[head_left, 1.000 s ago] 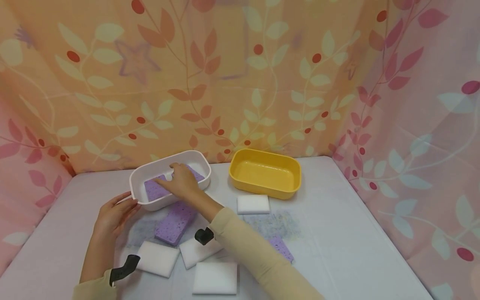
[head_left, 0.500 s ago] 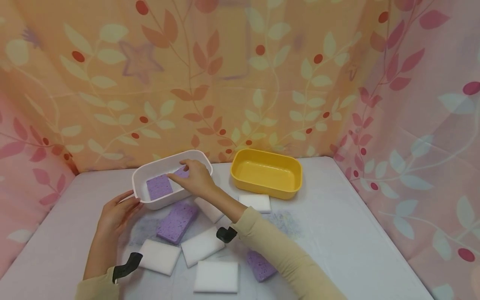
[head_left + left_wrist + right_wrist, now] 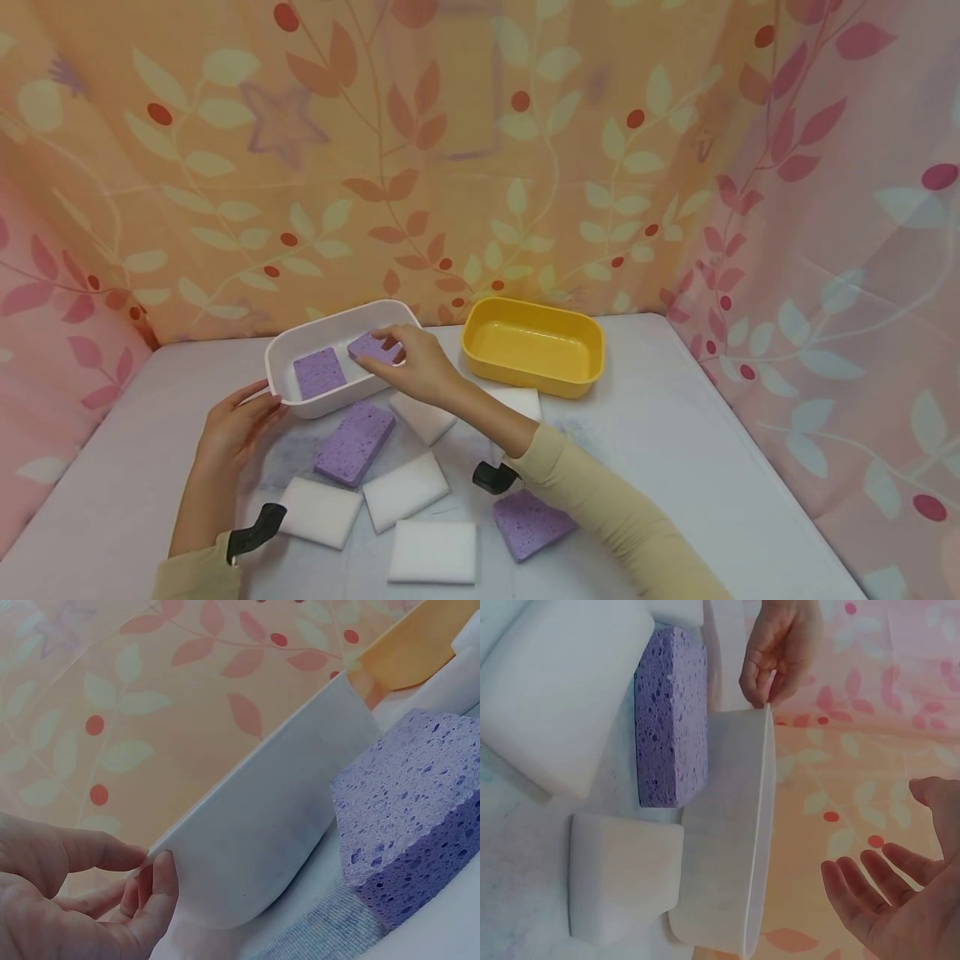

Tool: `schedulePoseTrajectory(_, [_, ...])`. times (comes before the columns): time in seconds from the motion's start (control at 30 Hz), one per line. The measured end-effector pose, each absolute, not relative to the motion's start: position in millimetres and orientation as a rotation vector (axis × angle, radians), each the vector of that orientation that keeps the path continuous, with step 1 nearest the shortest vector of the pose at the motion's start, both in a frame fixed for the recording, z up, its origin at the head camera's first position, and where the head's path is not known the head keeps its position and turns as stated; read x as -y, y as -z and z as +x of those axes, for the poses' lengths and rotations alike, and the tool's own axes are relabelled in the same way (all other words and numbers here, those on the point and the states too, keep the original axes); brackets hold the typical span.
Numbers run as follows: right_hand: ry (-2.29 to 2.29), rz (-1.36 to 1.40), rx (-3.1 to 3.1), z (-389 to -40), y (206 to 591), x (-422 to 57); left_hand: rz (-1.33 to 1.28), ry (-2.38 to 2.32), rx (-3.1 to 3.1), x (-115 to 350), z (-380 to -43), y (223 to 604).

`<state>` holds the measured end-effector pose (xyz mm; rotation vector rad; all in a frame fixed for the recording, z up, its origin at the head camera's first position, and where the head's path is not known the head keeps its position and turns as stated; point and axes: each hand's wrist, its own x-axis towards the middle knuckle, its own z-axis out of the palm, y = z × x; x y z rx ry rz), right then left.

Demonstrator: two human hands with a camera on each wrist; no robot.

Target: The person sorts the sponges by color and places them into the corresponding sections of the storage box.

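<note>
White plastic basin (image 3: 322,406) stands at the rear left of the cloth-covered table (image 3: 690,433), its long axis set at an angle. Two purple sponges lie flat inside: a left sponge (image 3: 318,372) and a right sponge (image 3: 366,347), with a gap between them. Left hand (image 3: 232,427) pinches the basin rim at the near left corner between thumb and fingers. Right hand (image 3: 416,367) is positioned over the right end of the basin, partly covering the right sponge in the head view; its fingers are spread in a loose curve and grip nothing.

Directly in front of the basin lie a third purple sponge (image 3: 354,443) and, at its right, a white foam block (image 3: 424,417). Nearer the person, three more white blocks (image 3: 432,552) lie flat. A fourth purple sponge (image 3: 528,523) lies to their right, beside the right sleeve (image 3: 600,508). Yellow basin (image 3: 525,381) stands right of the white one, with another white block (image 3: 528,402) at its front. Leaf-patterned curtain (image 3: 480,242) encloses the rear and sides.
</note>
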<state>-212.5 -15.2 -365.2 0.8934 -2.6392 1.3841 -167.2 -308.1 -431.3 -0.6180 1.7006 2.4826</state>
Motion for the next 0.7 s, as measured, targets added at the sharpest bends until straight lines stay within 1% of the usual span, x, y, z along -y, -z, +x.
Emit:
schedulePoseTrajectory(0.3, [-1.351, 0.957, 2.572, -206, 366, -9, -0.548, -2.533, -1.706, 309, -166, 434])
schedulePoseTrajectory(0.7, [-1.435, 0.999, 2.495, -196, 369, -48, -0.575, -2.516, -1.715, 309, -168, 435])
